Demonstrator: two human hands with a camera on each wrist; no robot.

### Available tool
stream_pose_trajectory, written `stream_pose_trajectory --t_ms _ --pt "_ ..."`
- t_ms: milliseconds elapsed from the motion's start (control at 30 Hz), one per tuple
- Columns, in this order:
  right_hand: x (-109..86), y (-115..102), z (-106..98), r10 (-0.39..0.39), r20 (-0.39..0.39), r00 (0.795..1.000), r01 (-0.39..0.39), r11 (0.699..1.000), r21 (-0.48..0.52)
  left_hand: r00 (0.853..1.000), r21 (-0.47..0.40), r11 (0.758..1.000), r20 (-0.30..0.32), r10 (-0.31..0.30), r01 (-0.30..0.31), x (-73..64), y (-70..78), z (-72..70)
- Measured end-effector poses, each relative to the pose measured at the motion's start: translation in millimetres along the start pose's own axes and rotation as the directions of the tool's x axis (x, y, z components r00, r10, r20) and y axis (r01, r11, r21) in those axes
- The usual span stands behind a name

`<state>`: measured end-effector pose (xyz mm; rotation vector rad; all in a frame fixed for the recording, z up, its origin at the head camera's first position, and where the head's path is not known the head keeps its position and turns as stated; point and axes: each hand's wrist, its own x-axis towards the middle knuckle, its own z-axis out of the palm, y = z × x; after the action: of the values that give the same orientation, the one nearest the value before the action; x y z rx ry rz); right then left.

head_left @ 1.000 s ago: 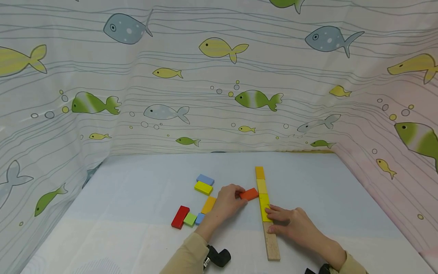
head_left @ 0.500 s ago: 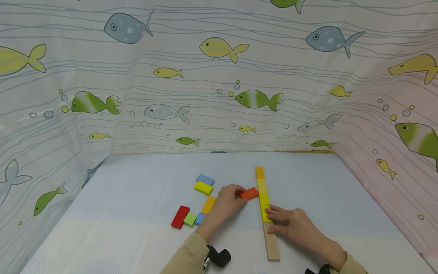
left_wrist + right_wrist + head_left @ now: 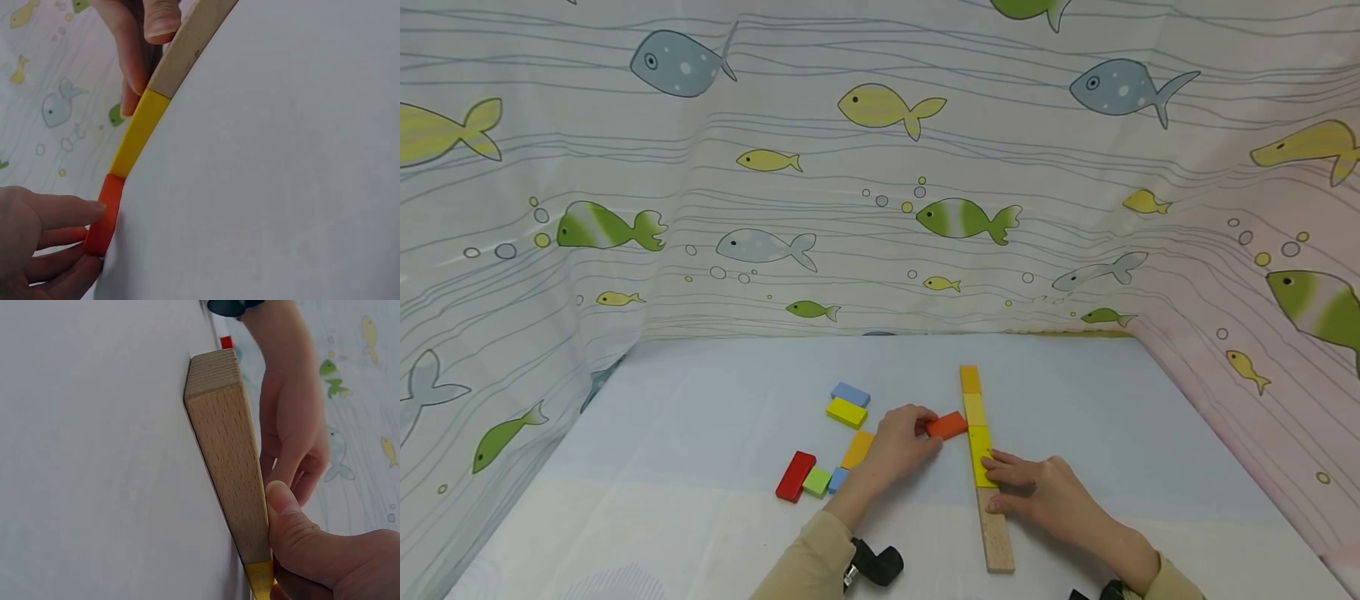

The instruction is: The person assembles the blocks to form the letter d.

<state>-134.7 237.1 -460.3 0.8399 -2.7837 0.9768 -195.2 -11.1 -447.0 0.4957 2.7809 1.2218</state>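
In the head view my left hand (image 3: 901,443) pinches an orange-red block (image 3: 948,425) between thumb and fingers. The block lies flat and slanted, its right end touching the left side of a straight row of blocks. That row runs from an orange block (image 3: 970,379) through a light yellow block (image 3: 974,409) and a bright yellow stretch (image 3: 980,443) to a long plain wooden block (image 3: 997,542). My right hand (image 3: 1054,497) rests against the row's right side, fingers fairly straight on the yellow part. Its thumb touches the wooden block (image 3: 225,469), as the right wrist view shows.
Left of my left hand lie a red block (image 3: 795,476), a green block (image 3: 817,481), an orange block (image 3: 857,450) and a partly hidden blue one (image 3: 838,479). Farther back, a yellow block (image 3: 846,412) touches a blue block (image 3: 851,393). Fish-patterned cloth (image 3: 880,192) surrounds the table.
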Motion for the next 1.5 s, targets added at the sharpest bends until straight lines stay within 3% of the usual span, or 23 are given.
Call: stream_pose_trajectory --t_ms 167,333,567,733,833,1067,1267,1500 --pt "-1.7 -0.2 0.6 0.001 -0.001 1.000 -0.001 1.000 -0.010 1.000 -0.024 1.000 0.017 0.015 -0.014 -7.1 -1.5 -7.6" --pt "-2.6 -0.5 -0.5 0.007 0.000 1.000 -0.007 1.000 -0.005 0.999 -0.091 0.995 -0.008 0.034 -0.034 -26.5 -3.8 -27.8" --pt "-4.0 -1.0 -2.8 0.024 0.002 1.000 -0.024 1.000 0.000 0.994 -0.106 0.993 -0.106 0.040 -0.052 -55.6 -16.1 -56.7" --pt "-2.8 0.2 -4.0 0.011 -0.003 1.000 -0.011 1.000 -0.016 0.978 -0.060 0.998 -0.206 0.010 -0.023 -70.5 -26.5 -75.3" --pt "-2.2 1.3 -3.9 0.003 -0.007 1.000 -0.003 1.000 -0.026 0.973 -0.027 1.000 -0.230 -0.016 0.010 -77.7 -33.7 -85.1" --pt "-0.6 2.2 -1.6 -0.002 -0.011 1.000 0.001 1.000 -0.008 0.973 0.029 0.992 -0.202 -0.113 0.122 -87.2 -53.5 -103.1" --pt "-0.2 0.3 -1.9 0.013 -0.003 1.000 -0.013 1.000 0.010 0.988 0.009 0.993 -0.103 -0.117 0.119 -88.3 -69.9 -117.7" --pt "-0.3 -0.3 -2.2 0.009 0.002 1.000 -0.009 1.000 0.005 0.987 0.000 0.987 0.010 -0.162 0.162 -90.6 -83.9 -126.5"
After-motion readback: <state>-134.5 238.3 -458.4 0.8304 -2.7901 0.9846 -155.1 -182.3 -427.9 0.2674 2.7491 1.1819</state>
